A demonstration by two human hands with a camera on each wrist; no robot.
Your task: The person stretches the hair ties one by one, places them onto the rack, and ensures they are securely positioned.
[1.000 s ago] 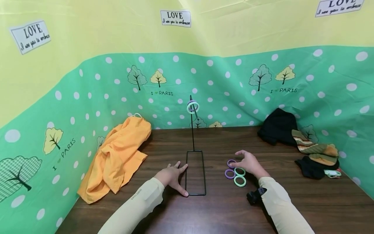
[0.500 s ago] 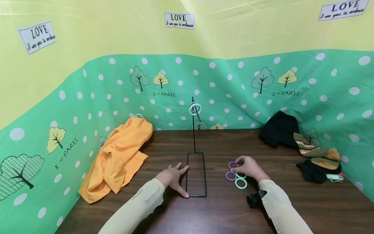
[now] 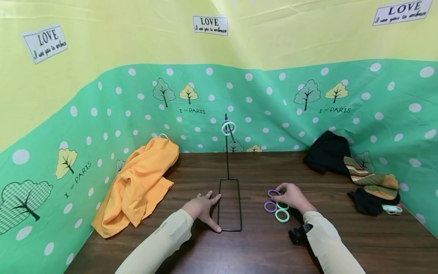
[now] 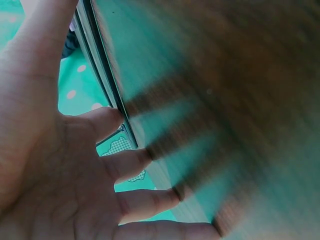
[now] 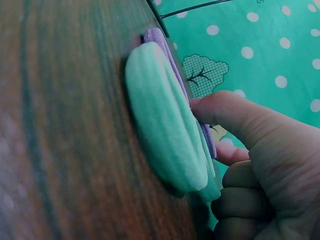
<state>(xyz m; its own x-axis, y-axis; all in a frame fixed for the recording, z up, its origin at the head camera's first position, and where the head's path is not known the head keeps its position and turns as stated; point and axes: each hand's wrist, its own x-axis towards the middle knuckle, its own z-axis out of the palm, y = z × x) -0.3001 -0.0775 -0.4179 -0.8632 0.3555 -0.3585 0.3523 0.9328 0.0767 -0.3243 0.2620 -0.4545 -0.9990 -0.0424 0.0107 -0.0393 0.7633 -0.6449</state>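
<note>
My left hand [image 3: 202, 209] lies spread beside the wire base of a black stand [image 3: 227, 163], thumb and index fingertip touching its left bar. On the stand's hook hang a mint hair tie [image 3: 228, 134] and a purple one behind it. Thumb and index of my right hand [image 3: 293, 197] pinch the farthest purple hair tie [image 3: 268, 193] on the table. Close by lie another purple hair tie [image 3: 270, 212] and two mint ones, the nearer [image 3: 282, 221] in full sight, the other partly behind the hand. In the right wrist view a mint hair tie [image 5: 160, 120] covers much of the others.
An orange cloth [image 3: 137, 179] is heaped at the left of the wooden table [image 3: 253, 251]. Toward the right back lie a black cloth [image 3: 326, 152], a striped cloth [image 3: 369, 177] and a small white-and-green item [image 3: 391, 209]. A patterned curtain hangs behind.
The right hand has lowered over the far purple hair tie, its thumb and index closing together on it. The left hand stays at the base; the whole view has shifted slightly.
</note>
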